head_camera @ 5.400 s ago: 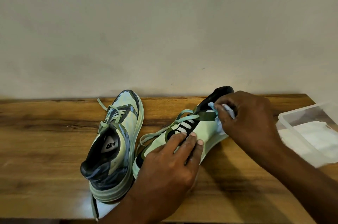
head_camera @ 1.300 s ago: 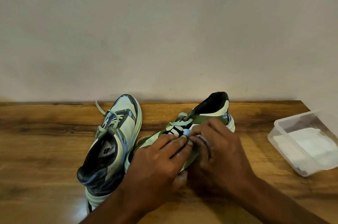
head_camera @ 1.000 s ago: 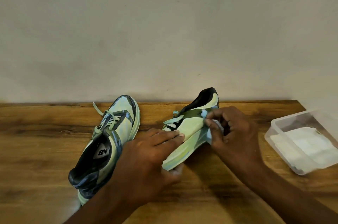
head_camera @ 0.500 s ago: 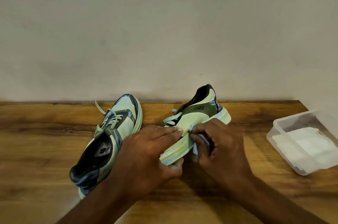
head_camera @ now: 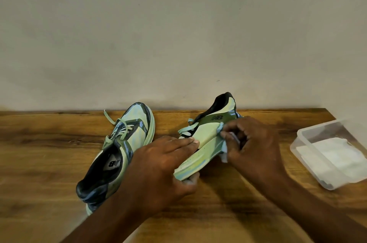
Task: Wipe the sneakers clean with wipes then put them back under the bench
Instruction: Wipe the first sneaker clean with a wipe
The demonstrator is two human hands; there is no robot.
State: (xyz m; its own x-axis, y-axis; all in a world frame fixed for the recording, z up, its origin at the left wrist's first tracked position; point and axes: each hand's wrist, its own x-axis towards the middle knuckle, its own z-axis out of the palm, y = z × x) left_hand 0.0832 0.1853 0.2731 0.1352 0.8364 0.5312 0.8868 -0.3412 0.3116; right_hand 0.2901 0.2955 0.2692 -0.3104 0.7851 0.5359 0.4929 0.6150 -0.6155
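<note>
Bench (head_camera: 49, 153) glossy grained wood; tub (head_camera: 309, 155) clear plastic; wall (head_camera: 178, 34) matt plaster; laces (head_camera: 123, 129) cloth.

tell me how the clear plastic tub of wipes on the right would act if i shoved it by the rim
The clear tub looks thin-walled, with only a shallow white stack of wipes inside, so it is probably light. On the smooth wooden bench top it would likely slide, not tip, being low and wide. Its rim may flex under a push.

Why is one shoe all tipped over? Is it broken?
Not broken. The left hand holds the tilted sneaker on its side while the right hand rubs it with a wipe. The other sneaker sits flat.
</note>
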